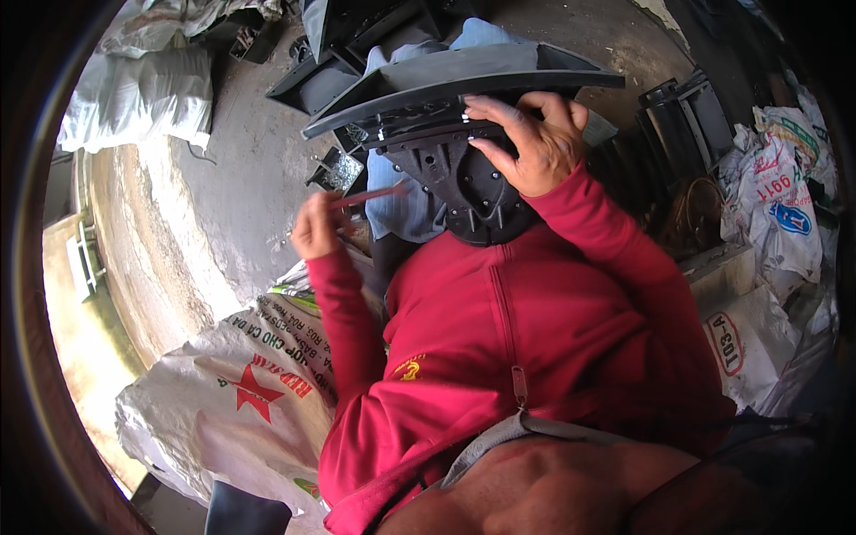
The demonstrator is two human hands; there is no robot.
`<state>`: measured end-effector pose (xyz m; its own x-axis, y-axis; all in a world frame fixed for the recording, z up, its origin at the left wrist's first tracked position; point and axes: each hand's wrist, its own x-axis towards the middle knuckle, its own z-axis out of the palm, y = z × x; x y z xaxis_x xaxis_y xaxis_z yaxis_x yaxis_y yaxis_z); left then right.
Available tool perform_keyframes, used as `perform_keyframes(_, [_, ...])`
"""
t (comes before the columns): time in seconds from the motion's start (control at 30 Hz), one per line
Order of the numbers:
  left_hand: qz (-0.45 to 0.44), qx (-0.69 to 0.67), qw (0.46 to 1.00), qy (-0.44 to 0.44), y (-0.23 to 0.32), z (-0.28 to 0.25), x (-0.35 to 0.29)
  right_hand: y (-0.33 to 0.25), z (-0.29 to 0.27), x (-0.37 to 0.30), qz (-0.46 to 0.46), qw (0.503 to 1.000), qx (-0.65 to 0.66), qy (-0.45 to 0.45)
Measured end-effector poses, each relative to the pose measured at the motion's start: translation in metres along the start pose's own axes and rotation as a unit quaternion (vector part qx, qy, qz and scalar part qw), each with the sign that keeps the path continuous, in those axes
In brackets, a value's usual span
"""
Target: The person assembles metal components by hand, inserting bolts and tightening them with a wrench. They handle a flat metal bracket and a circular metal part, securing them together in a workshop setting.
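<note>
A black ribbed bracket (486, 192) stands against my front, topped by a long, slightly curved black panel (455, 85). My right hand (539, 147) is at their joint; its thumb and forefinger are bent around the panel's lower edge, by small bright screws, and the other fingers are curled. Off to the left of the bracket, my left hand (318, 225) is closed around a slim reddish stick-like tool (374, 193) that points toward the bracket. The tool is blurred, so its exact kind is unclear. Blue cloth (406, 209) lies behind the bracket.
An open tray of small shiny screws (343, 167) sits beyond my left hand. More black panels (330, 85) are stacked ahead. Large white printed sacks (241, 392) lie at left, others (776, 205) at right. Clear plastic wrapping (138, 94) covers items at far left.
</note>
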<state>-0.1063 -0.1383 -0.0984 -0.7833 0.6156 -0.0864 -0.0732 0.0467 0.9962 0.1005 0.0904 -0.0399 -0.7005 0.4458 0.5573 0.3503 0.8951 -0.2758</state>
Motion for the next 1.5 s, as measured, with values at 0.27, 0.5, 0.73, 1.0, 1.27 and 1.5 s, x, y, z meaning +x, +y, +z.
perform_keyframes(0.27, [0.094, 0.282, 0.949, -0.102, 0.009, 0.04, -0.008, -0.006, -0.001, -0.003, -0.009, 1.0, -0.01, 0.01])
perform_keyframes(0.5, [0.19, 0.15, 0.956, -0.165, 0.103, 0.061, -0.003, 0.0, 0.004, -0.006, 0.018, 0.998, 0.032, 0.051])
perform_keyframes(0.73, [0.258, 0.29, 0.907, -0.162, 0.106, 0.111, 0.011, 0.003, 0.0, -0.003, 0.023, 0.997, 0.038, 0.065])
perform_keyframes(1.0, [0.301, 0.359, 0.869, -0.16, 0.114, 0.128, 0.012, 0.009, 0.006, -0.007, 0.029, 0.995, 0.048, 0.082])
perform_keyframes(1.27, [0.382, 0.414, 0.814, -0.141, 0.107, 0.155, 0.006, 0.008, 0.007, -0.008, 0.042, 0.994, 0.061, 0.082])
perform_keyframes(1.5, [0.049, 0.006, 0.994, -0.097, 0.067, 0.104, 0.016, 0.011, 0.013, -0.013, 0.038, 0.995, 0.051, 0.071])
